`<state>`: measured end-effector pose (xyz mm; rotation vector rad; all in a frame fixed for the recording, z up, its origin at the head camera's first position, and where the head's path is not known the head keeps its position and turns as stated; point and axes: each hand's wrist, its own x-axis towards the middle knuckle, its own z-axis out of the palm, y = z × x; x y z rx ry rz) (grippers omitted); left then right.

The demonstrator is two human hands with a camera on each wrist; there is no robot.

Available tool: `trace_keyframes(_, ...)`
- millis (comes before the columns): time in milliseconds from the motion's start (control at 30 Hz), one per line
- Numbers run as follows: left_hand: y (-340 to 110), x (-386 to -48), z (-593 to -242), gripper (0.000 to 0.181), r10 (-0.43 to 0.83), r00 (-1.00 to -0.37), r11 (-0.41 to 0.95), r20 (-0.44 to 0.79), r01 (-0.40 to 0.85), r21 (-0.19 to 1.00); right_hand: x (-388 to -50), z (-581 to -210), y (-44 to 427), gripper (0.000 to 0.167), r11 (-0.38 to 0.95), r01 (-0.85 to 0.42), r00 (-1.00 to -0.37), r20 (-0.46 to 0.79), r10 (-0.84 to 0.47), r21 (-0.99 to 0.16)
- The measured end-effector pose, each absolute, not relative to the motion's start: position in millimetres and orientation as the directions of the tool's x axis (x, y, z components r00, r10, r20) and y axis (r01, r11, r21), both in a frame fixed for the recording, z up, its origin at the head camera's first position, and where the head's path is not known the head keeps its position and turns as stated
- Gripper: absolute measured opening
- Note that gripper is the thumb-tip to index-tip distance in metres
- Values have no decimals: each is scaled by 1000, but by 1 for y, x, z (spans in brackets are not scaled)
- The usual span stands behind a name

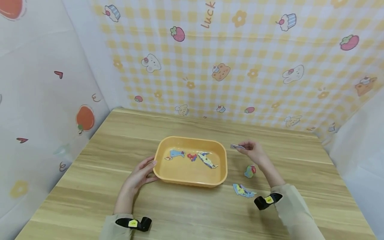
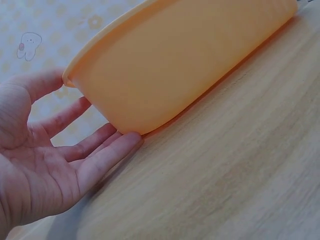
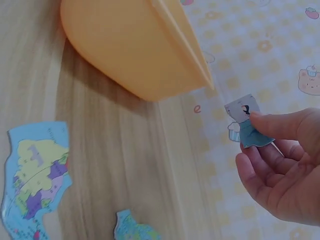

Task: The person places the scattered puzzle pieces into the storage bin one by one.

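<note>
My left hand (image 1: pixel 139 175) rests against the left end of a yellow plastic basin (image 1: pixel 192 182), its extended fingers touching the rim and outer wall. In the left wrist view, relaxed fingertips (image 2: pixel 131 140) meet the basin's lower corner. To the right of the basin, my right hand (image 1: pixel 253 153) pinches a small flat puzzle piece (image 3: pixel 247 117) between thumb and fingers, above the table. That piece is grey and blue with a dark mark. A map-printed puzzle piece (image 1: pixel 243 191) and a green, blue and red piece (image 1: pixel 250 171) lie on the table below this hand.
Inside the basin lie several pieces, among them a blue one (image 1: pixel 177 153), a red one (image 1: pixel 192 157) and a long yellowish one (image 1: pixel 207 160). A checked cloth (image 1: pixel 198 50) hangs behind the wooden table (image 1: pixel 186 213); white cloth (image 1: pixel 39 100) hangs at the left.
</note>
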<state>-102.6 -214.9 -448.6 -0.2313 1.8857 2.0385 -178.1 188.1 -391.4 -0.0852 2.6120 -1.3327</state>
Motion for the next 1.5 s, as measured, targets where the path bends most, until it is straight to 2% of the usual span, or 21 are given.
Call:
trace_keyframes(200,-215,-104,-449,60,159,-923,-40,-349,-359,932,-181,-381,180,35,594,36,-984,-132,-119,-804)
trace_keyframes(500,-217,-104,-451,59,156,-924,-33,-349,-358,933,-187,-372,156,35,564,4,-966,-148,-210,-826)
trace_keyframes(667,-219,-101,-452,59,156,-925,-35,-347,-356,934,-190,-370,137,28,580,-8,-954,-166,-248,-815)
trace_keyframes(833,-220,-100,-452,59,154,-925,-47,-347,-358,933,-195,-370,117,17,603,-93,-933,-143,-332,-792)
trace_keyframes(1033,-221,-100,-451,59,153,-924,-32,-351,-360,932,-199,-368,92,11,657,-183,-899,-146,-413,-732)
trace_keyframes(1500,-216,-103,-451,59,147,-918,-39,-369,-378,925,-209,-370,45,8,729,-340,-810,-209,-548,-594)
